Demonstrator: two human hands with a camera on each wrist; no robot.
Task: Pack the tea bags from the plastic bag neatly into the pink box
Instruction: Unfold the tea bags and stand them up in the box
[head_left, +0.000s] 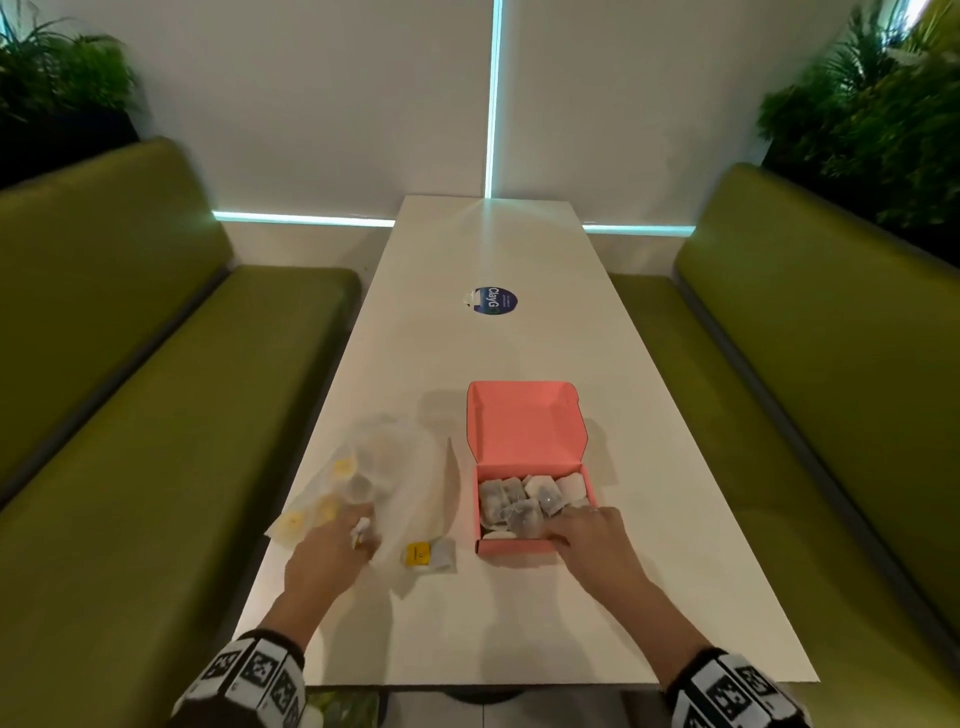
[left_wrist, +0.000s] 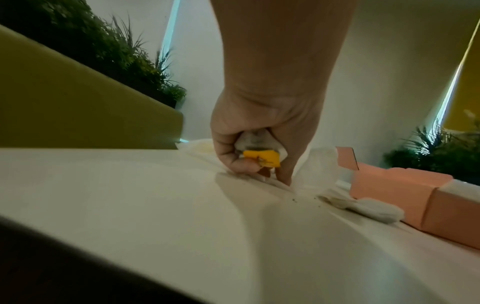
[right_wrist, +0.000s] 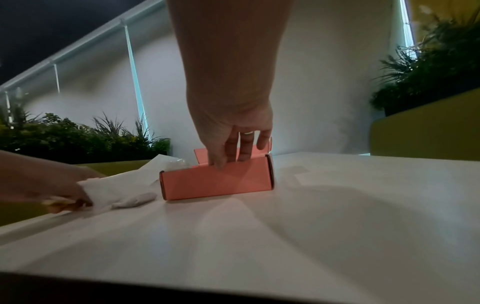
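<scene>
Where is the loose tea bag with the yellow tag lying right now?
In the head view, the loose tea bag lies on the white table, between the left hand and the pink box, just left of the box's near corner.

I'm looking at what I take for a café or office lounge booth: a long white counter (head_left: 519, 249) runs between two green padded benches (head_left: 130, 364), leafy planters (head_left: 872, 119) sit behind the backrests, and a round blue sticker (head_left: 496, 301) sits mid-counter before drawn white blinds (head_left: 311, 104).

Green benches (head_left: 156, 395) are flanking a long white table (head_left: 467, 613); white blinds (head_left: 322, 104) are glowing at their edges ahead, plants (head_left: 872, 119) sitting behind each bench.
</scene>
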